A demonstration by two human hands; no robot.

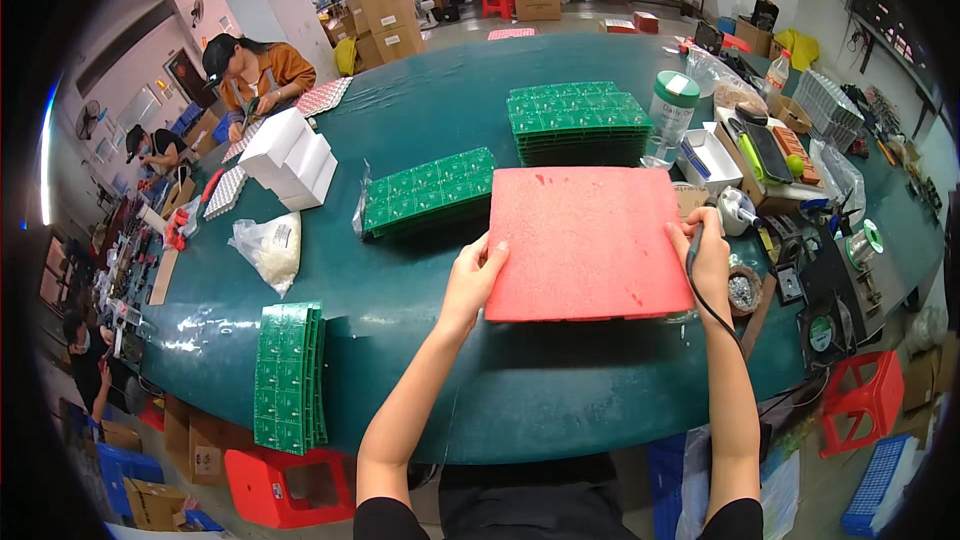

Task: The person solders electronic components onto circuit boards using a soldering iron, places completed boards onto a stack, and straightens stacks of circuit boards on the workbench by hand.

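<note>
A square red foam pad (585, 240) lies flat on the dark green table (560, 380) in front of me. My left hand (475, 275) grips its near left edge. My right hand (710, 260) holds its right edge, and a thin black soldering iron with its black cable also sits in that hand. A stack of green circuit boards (428, 190) lies just beyond the pad's left corner. A taller stack of green boards (578, 120) stands behind the pad.
Another green board stack (290, 375) hangs at the near left table edge. White boxes (290, 155) and a plastic bag (270, 245) lie at left. Tools, a solder spool (862, 245) and trays crowd the right. People work at far left. Red stools stand below.
</note>
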